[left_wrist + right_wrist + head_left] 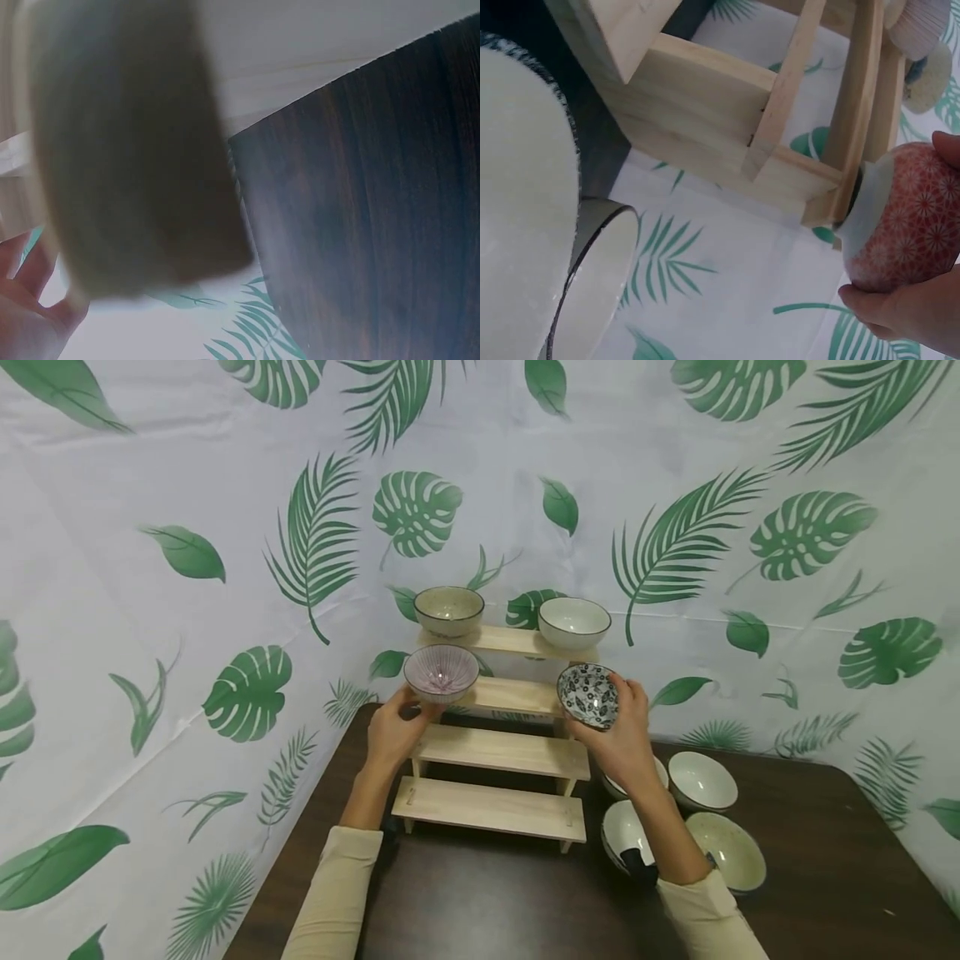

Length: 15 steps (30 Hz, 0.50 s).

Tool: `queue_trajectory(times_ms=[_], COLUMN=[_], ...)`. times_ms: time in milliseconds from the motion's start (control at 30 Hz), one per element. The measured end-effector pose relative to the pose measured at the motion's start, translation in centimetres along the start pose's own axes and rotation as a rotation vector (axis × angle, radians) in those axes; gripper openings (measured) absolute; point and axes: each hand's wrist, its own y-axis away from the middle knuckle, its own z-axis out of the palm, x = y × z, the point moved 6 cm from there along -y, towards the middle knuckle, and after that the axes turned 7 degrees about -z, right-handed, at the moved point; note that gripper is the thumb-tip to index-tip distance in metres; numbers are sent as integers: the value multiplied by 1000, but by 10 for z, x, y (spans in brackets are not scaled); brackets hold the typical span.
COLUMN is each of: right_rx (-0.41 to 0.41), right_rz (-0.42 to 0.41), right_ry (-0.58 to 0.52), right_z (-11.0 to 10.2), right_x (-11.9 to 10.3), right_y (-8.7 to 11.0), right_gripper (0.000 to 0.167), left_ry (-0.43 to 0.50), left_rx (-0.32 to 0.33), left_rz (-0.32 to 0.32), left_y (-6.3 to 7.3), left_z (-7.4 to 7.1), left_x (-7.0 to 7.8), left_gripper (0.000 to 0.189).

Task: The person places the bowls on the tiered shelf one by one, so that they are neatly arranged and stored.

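Observation:
My left hand (pixel 395 731) holds a small bowl with fine purple stripes (pixel 441 673) by its lower side, over the left end of the third step. Its base overlaps the step in the head view. My right hand (pixel 622 735) grips a bowl with a black floral inside (pixel 588 695) at the right end of that same step. In the right wrist view, this bowl's outside (pixel 911 217) is red with a white flower pattern, and its foot is close to the wood. A blurred sleeve (pixel 135 150) covers much of the left wrist view.
The stepped wooden rack (pixel 498 752) stands on a dark table (pixel 480 902). Its top step bears a speckled beige bowl (pixel 448 610) and a white bowl (pixel 574 622). Several more bowls, including a greenish one (pixel 731 852), stand beside my right forearm. Leaf-printed cloth (pixel 480 485) hangs behind.

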Motion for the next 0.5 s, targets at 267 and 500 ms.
queue_trajectory(times_ms=[267,500], right_rx=[0,-18], right_rz=[-43,-44], right_ry=[25,42], right_z=[0,0], right_x=[-4,-3], right_y=[-5,-9], right_gripper=[100,105], left_ry=[5,22], left_rx=[-6,-7], left_rz=[-17,-11], left_y=[-2,1], left_z=[0,2], left_x=[-2,-1], left_gripper=[52,52])
